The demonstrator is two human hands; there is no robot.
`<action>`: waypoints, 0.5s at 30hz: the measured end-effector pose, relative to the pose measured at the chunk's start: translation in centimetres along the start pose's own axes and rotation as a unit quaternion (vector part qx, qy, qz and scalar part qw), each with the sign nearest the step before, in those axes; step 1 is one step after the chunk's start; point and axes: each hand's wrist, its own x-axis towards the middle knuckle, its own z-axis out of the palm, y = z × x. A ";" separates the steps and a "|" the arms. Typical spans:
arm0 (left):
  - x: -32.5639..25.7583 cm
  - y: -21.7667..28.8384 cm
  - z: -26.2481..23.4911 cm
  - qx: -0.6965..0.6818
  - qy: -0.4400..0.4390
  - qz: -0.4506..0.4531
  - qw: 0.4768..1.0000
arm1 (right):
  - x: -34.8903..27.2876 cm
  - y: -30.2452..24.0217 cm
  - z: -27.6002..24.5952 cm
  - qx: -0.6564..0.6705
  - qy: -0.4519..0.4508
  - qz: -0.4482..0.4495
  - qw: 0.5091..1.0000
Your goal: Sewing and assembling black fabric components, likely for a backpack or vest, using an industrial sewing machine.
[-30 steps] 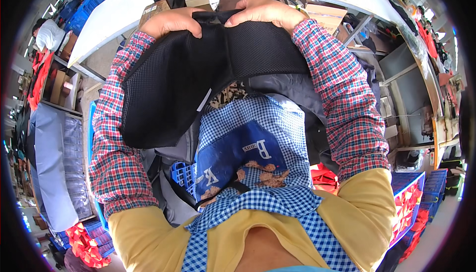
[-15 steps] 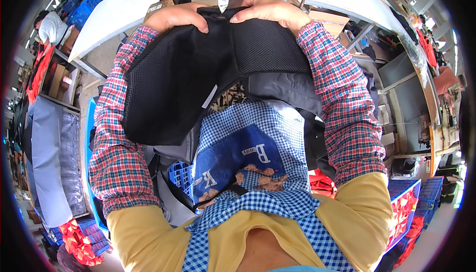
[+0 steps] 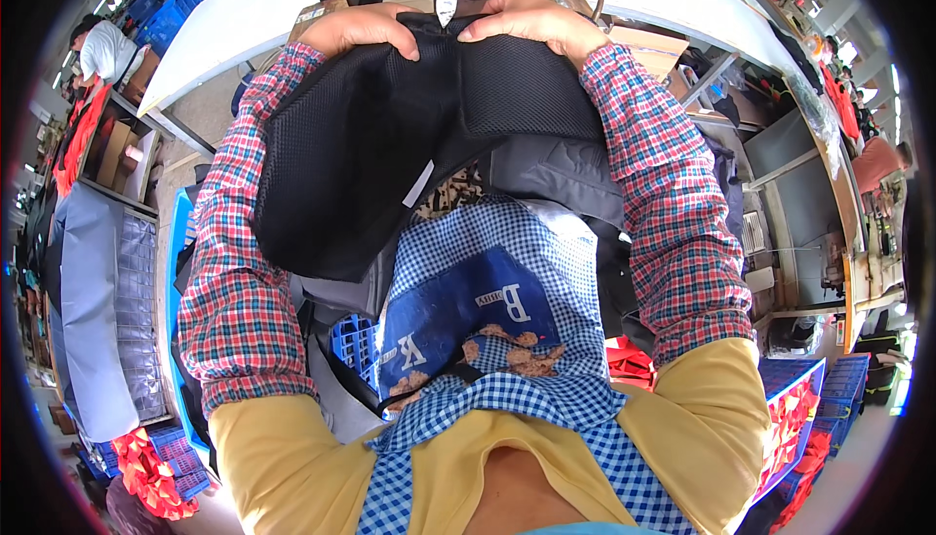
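- Checked apron (image 3: 487, 228) nearest; gray cloth (image 3: 556, 176) just beyond it.
- Black cloth (image 3: 361, 159) hangs past the apron, its left panel reaching lowest; small white tag (image 3: 419, 184) near the apron's far edge.
- Changed: left panel sits slightly higher off the apron than a second ago, and the top edge is a bit closer to the pointed tip; grip looks the same, so probably just a small repositioning.
- Left hand (image 3: 363, 28) and right hand (image 3: 538, 23), beyond the apron, each pinch the cloth's top edge, thumbs in front; other fingers partly hidden.
- Pale pointed tip (image 3: 446, 3) and white table (image 3: 219, 38) farthest from the apron.
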 end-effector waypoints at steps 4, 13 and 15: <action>0.4 -0.2 -0.2 0.019 0.014 -0.007 1.000 | 0.3 0.2 0.0 0.004 0.005 -0.008 1.000; -0.3 -0.1 -0.1 0.045 0.040 -0.010 0.998 | -0.7 -0.4 0.0 -0.019 0.009 -0.001 1.000; 0.0 -0.1 -0.2 0.065 0.037 -0.006 0.997 | -0.7 -0.6 0.3 -0.021 0.012 0.003 1.000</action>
